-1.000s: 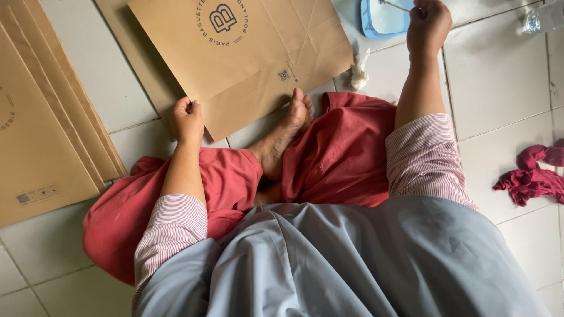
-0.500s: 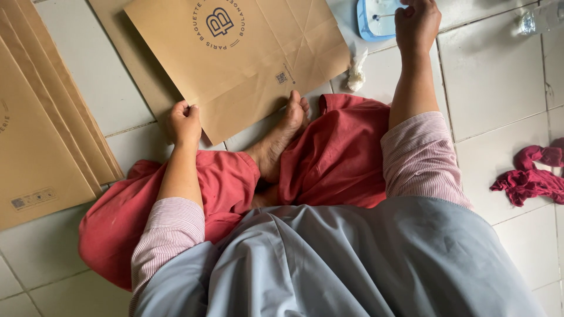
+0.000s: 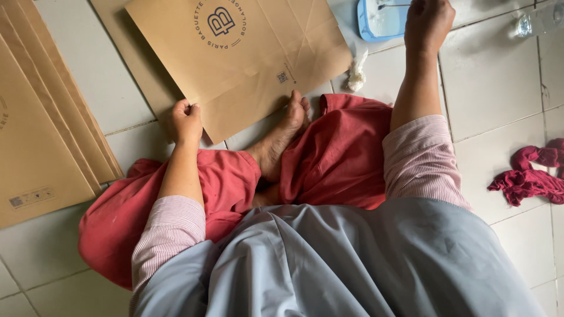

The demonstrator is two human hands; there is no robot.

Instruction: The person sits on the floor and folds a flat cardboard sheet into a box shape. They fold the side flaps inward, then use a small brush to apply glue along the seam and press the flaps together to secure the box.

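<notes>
One flat brown paper bag [image 3: 247,64] with round dark print, upper centre, left hand [image 3: 186,121] pinching its corner; right hand [image 3: 429,23] over one blue tray [image 3: 376,23], grip unclear

Tiled floor [image 3: 499,82] (pale): paper bags [image 3: 247,58], blue tray [image 3: 379,20], red rag [image 3: 529,176].

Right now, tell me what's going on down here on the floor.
A person sits on the white tiled floor in red trousers, one bare foot touching a flat brown paper bag. The left hand, closed in a grip, pinches that bag's near edge. The right hand reaches over a shallow light-blue plastic tray; what it holds cannot be made out. More flat brown paper bags lie stacked to the left, a crumpled white wad sits near the tray, and a dark red rag lies to the right.
</notes>
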